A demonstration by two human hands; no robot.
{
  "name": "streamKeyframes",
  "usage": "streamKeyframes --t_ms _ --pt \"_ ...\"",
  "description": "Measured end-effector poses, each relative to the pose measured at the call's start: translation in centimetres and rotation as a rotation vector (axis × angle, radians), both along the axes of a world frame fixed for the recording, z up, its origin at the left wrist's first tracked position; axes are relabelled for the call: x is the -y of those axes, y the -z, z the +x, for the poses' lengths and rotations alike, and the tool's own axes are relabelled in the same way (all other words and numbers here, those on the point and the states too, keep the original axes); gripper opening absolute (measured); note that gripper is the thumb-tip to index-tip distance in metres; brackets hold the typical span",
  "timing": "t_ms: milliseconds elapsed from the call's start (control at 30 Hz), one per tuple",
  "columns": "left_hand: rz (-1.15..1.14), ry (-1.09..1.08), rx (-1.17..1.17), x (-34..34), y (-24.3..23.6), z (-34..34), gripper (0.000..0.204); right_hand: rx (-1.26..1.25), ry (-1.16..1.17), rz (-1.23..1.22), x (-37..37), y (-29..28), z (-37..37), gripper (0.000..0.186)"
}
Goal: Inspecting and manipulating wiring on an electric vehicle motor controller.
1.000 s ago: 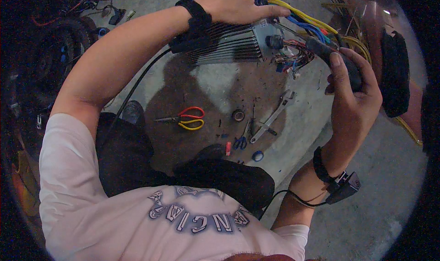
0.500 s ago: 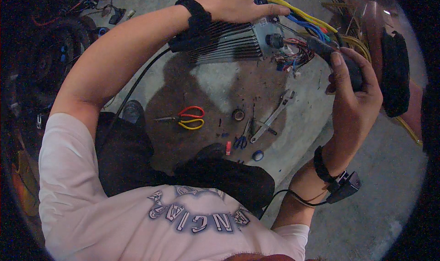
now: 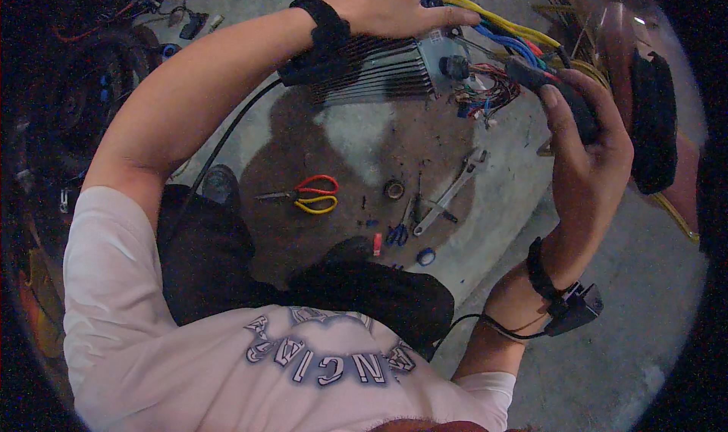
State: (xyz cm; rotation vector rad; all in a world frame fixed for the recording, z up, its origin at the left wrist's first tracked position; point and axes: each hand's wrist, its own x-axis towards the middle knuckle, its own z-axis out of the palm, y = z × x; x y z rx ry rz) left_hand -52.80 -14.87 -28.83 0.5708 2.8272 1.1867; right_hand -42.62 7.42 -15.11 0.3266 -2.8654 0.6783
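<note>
A finned metal controller box (image 3: 379, 72) sits at the top of the view, with several wires coming from its right end. My left hand (image 3: 387, 7) grips its upper right end, thumb stretched along the yellow cables (image 3: 504, 24); its other fingers are partly cut off by the upper edge. In my right hand (image 3: 580, 125), closed round the thick handle, is a dark screwdriver-like tool (image 3: 538, 77). Its thin shaft points up-left toward the box's end, beside the blue cables (image 3: 519, 47). Where the tip meets the box I cannot make out. A bundle of thin wires (image 3: 485, 98) hangs below.
On the floor lie red-and-yellow-handled scissors (image 3: 315, 195), an adjustable wrench (image 3: 453, 193), blue-handled scissors (image 3: 398, 231), a tape roll (image 3: 393, 189), a blue roll (image 3: 426, 257) and a small red piece (image 3: 378, 244). A black wheel (image 3: 83, 102) stands left. Black cables run from both my wrists.
My right hand and forearm have shifted slightly, with the tool's handle tilting a little. My left hand stays in place on the box.
</note>
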Motion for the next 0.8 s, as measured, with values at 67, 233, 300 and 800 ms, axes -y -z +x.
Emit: streamKeyframes --t_ms 67,233,300,800 --pt "-0.013 0.018 -0.004 0.0 0.0 -0.1 0.084 -0.011 -0.008 0.018 -0.2 0.0 0.0 0.028" --pt "-0.017 0.019 0.024 -0.2 -0.2 0.1 0.083 0.004 0.052 -0.058 -0.1 0.2 0.3 0.028" --pt "-0.04 0.018 0.026 -0.2 -0.2 0.1 0.083 0.01 0.076 -0.081 -0.4 0.5 0.2 0.029" --pt "0.052 0.014 0.006 0.3 -0.6 0.5 0.081 0.043 0.141 -0.047 -1.3 1.6 2.1 0.031"
